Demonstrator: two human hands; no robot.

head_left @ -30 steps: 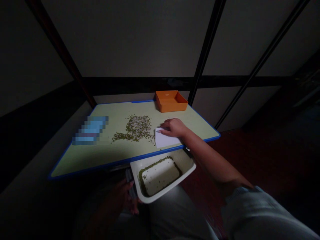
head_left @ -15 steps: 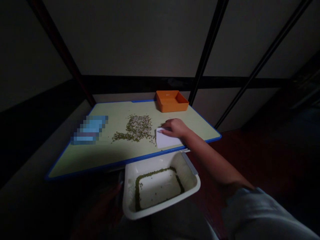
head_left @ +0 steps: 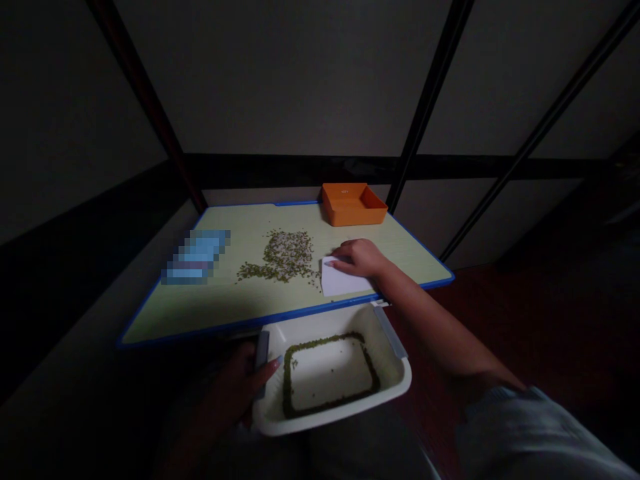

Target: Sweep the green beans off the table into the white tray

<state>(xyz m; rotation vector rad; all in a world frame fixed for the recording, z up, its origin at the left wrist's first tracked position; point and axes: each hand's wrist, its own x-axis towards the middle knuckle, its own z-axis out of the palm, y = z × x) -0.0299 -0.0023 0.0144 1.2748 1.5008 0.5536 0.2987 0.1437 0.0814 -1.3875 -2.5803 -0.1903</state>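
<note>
While the room lies in deep shade, a small table (head_left: 220, 313) with a pale green top and a blue edge band is lit from above. At its near edge towards the right corner, a white card (head_left: 343, 285) is pressed flat on the top by the right hand (head_left: 361, 258), whose fingers are laid loosely curled over the card's far part, the fingertips (head_left: 336, 264) pointing left towards the seeds. A scattered heap of small green and pale seeds (head_left: 284, 255) is spread over the middle of the top, just beside the card's left edge, with a thinner trail running out to the left. At the far right corner an orange tray (head_left: 354, 204) is set, well apart from the hand. Near the left edge a blurred blue patch (head_left: 196, 257) is seen; what it is cannot be told.

Below the near edge, a white tub (head_left: 395, 377) with grey grips on its short sides is held just under the table's rim, beneath the card. It is gripped at its left end by the left hand (head_left: 240, 390), the thumb closed over the grey grip and the rim; the other fingers are hidden under the tub in the dark. A ring of green seeds is gathered along the tub's inner floor edges, the middle of the floor being nearly bare
</note>
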